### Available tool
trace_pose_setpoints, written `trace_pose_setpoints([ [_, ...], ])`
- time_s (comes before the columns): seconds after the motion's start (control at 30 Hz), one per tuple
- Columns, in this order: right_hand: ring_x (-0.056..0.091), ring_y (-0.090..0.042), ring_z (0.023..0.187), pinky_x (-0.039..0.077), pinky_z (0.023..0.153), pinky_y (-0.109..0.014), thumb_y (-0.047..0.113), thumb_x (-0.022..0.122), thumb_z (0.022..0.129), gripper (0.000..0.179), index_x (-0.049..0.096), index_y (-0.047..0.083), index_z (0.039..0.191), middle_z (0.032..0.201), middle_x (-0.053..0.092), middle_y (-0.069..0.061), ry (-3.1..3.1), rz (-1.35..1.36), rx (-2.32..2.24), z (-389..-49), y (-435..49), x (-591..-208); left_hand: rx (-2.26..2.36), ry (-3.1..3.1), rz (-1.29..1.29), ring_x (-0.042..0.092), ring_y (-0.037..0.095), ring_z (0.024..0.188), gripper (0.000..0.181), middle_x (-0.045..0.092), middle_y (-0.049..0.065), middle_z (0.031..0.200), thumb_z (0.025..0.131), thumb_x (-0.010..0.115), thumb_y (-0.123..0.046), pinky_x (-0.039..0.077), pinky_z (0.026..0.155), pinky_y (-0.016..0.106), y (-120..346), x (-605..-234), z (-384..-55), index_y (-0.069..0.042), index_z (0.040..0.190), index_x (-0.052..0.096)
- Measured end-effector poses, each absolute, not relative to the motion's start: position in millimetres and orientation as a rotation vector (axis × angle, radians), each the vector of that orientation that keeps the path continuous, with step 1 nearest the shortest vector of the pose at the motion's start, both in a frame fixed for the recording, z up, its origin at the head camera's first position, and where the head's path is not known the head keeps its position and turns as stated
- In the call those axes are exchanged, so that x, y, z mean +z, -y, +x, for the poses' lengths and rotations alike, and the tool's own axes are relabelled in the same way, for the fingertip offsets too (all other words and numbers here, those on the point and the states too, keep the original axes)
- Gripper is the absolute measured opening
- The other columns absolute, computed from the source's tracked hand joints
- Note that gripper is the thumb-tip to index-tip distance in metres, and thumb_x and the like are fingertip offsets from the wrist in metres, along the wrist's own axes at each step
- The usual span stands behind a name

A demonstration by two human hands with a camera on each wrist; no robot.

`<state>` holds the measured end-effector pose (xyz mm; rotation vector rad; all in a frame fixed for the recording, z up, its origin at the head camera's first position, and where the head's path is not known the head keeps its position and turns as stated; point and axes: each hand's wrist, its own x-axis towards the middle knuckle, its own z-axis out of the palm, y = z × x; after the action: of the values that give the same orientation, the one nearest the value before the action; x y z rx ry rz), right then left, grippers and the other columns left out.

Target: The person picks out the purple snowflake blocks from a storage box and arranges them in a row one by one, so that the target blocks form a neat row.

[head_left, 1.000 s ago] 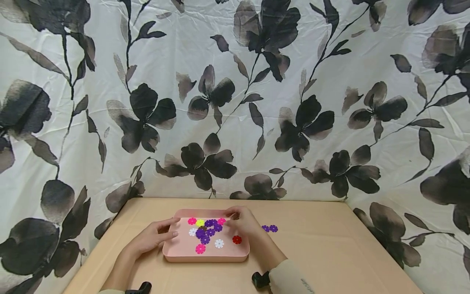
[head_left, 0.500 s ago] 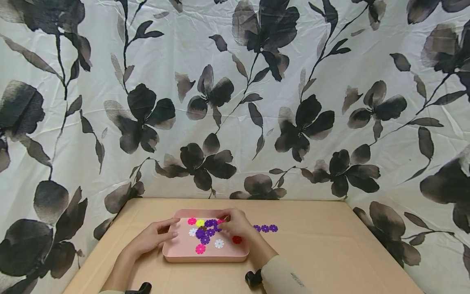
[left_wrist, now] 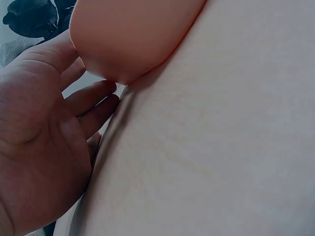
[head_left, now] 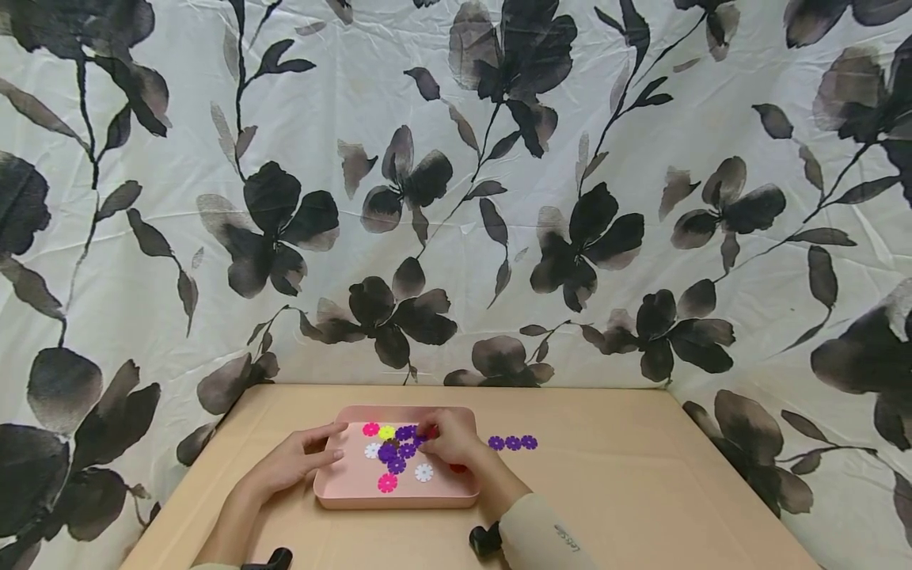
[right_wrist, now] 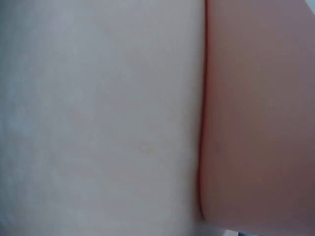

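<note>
A pink tray (head_left: 342, 492) holds small flower-shaped pieces. Purple pieces (head_left: 396, 465) cluster in its middle, beside a yellow one (head_left: 386, 432), with pink (head_left: 388, 483) and white ones (head_left: 423, 473) around them. My left hand (head_left: 288, 461) is at the tray's left side; the left wrist view shows its slightly bent fingers against the outer wall (left_wrist: 133, 39). My right hand (head_left: 453, 440) reaches over the tray's right half, fingertips down at the right edge of the purple cluster. I cannot tell whether it pinches a piece. It partly covers a red piece (head_left: 458, 468).
To the right of the tray, a short row of purple flower pieces (head_left: 513, 443) lies on the tan tabletop (head_left: 606, 491). Behind the table hangs a white cloth (head_left: 499, 237) with dark flower prints. Black devices (head_left: 486, 540) are worn at both wrists.
My right hand has moved left and slightly down, from the tray's far right corner to the purple cluster. More of the row on the table now shows. My left hand has stayed put.
</note>
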<state>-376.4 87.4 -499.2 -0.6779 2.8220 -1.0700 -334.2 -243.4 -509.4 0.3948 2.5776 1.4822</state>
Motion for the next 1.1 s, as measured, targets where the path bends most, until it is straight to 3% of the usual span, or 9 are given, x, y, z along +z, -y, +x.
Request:
trace_pose_setpoints([
  [0.23, 0.056, -0.010, 0.086, 0.052, 0.079, -0.021, 0.007, 0.084, 0.086, 0.015, 0.076, 0.016, 0.095, 0.090, 0.068, 0.004, -2.802, -0.646, -1.112, -369.4, -84.1, -498.4, 1.486, -2.553, 0.389, 0.029, 0.046, 0.155, 0.062, 0.041, 0.020, 0.164, 0.097, 0.074, -0.036, 0.024, 0.124, 0.067, 248.1, -507.8, -333.2, -0.015, 0.152, 0.055],
  [0.7, 0.056, -0.008, 0.071, 0.048, 0.061, -0.019, 0.007, 0.090, 0.080, 0.016, 0.079, 0.015, 0.089, 0.081, 0.068, 0.006, -2.800, -0.576, -1.204, -359.1, -76.0, -493.9, 1.492, -2.520, 0.426, 0.030, 0.046, 0.154, 0.061, 0.041, 0.022, 0.163, 0.097, 0.074, -0.033, 0.024, 0.123, 0.068, 257.6, -503.2, -331.0, -0.013, 0.152, 0.055],
  [0.97, 0.056, -0.010, 0.070, 0.047, 0.058, -0.020, 0.010, 0.089, 0.081, 0.015, 0.082, 0.016, 0.094, 0.083, 0.071, 0.007, -2.760, -0.501, -1.257, -350.3, -73.0, -489.6, 1.475, -2.502, 0.423, 0.030, 0.046, 0.155, 0.061, 0.042, 0.020, 0.163, 0.097, 0.074, -0.035, 0.024, 0.123, 0.068, 261.9, -500.0, -329.3, -0.015, 0.152, 0.055],
  [1.1, 0.059, -0.012, 0.078, 0.050, 0.068, -0.023, 0.011, 0.088, 0.083, 0.019, 0.083, 0.015, 0.101, 0.088, 0.072, 0.004, -2.730, -0.477, -1.322, -344.4, -76.0, -483.1, 1.463, -2.502, 0.438, 0.030, 0.046, 0.154, 0.061, 0.042, 0.021, 0.163, 0.097, 0.074, -0.035, 0.025, 0.123, 0.068, 264.1, -499.2, -329.2, -0.015, 0.152, 0.055],
])
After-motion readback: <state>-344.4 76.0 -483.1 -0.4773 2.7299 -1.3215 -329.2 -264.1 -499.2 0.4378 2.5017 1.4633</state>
